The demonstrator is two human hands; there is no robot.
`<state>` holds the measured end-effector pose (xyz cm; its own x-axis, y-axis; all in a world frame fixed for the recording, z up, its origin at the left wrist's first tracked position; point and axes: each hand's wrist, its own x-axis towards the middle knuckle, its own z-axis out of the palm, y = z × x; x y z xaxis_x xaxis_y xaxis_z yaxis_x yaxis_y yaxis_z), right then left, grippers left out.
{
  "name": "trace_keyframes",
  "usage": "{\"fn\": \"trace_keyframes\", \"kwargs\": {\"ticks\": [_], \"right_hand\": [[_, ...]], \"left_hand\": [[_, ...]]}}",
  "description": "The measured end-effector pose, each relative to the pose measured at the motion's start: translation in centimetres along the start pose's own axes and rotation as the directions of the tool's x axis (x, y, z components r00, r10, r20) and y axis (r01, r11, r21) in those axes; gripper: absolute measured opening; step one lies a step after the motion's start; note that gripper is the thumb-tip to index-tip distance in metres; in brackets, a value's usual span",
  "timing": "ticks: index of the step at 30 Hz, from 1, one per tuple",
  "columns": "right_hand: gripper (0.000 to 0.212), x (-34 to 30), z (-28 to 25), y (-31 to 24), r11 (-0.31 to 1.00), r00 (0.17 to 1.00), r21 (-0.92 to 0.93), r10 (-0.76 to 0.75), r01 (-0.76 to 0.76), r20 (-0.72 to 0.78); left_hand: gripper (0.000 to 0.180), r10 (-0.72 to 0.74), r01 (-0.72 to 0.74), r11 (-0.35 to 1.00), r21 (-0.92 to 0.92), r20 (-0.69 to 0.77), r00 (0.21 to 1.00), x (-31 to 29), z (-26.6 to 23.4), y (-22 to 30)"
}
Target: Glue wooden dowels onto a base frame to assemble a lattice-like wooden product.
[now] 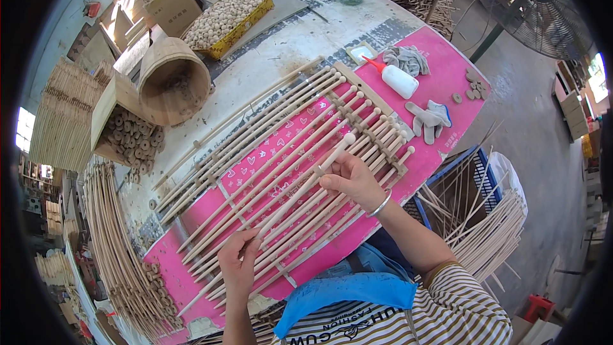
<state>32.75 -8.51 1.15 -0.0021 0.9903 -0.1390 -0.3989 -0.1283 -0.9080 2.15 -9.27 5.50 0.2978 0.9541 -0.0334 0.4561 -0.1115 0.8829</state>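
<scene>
A pale wooden stick [290, 204] with a round ball on its upper end slants between my two hands. My left hand [237, 259] pinches it near its lower end. Higher up, my right hand [350, 179] has its thumb and fingers closed round the stick, beside a small wooden ring [319, 170] that sits on it below the ball. Beneath my hands lie several more ball-ended sticks [274, 147] side by side on the pink sheet [185, 268]. Some of these pass through wooden rings [377, 137] near their ball ends.
Far left stand a yellow box of wooden balls [265, 7], a round tub [148, 83] and a box of rings [131, 134]. A glue bottle [400, 82] and gloves [429, 115] lie at right. Sticks fill a blue crate [486, 182] beside the table; a fan [530, 0] stands beyond.
</scene>
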Motion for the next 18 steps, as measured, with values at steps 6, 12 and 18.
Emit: {"fn": "trace_keyframes", "kwargs": {"ticks": [6, 12, 18], "right_hand": [[0.038, -0.1, -0.8, 0.1, 0.996, 0.999, 0.083, 0.006, -0.009, 0.036], [0.04, -0.2, -1.8, 0.6, 0.998, 1.0, -0.056, -0.015, 0.015, 0.01], [0.024, -0.1, -1.7, -0.1, 0.999, 1.0, 0.034, -0.023, 0.023, -0.003]], "left_hand": [[0.019, -0.009, 0.009, 1.0, -0.005, 0.001, 1.0, 0.5, 0.0, -0.2], [0.02, -0.003, 0.003, 1.0, 0.003, 0.006, 1.0, 1.2, 0.5, 0.0], [0.02, 0.039, -0.04, 0.999, 0.029, 0.015, 0.999, 2.1, 0.8, -0.5]]}}
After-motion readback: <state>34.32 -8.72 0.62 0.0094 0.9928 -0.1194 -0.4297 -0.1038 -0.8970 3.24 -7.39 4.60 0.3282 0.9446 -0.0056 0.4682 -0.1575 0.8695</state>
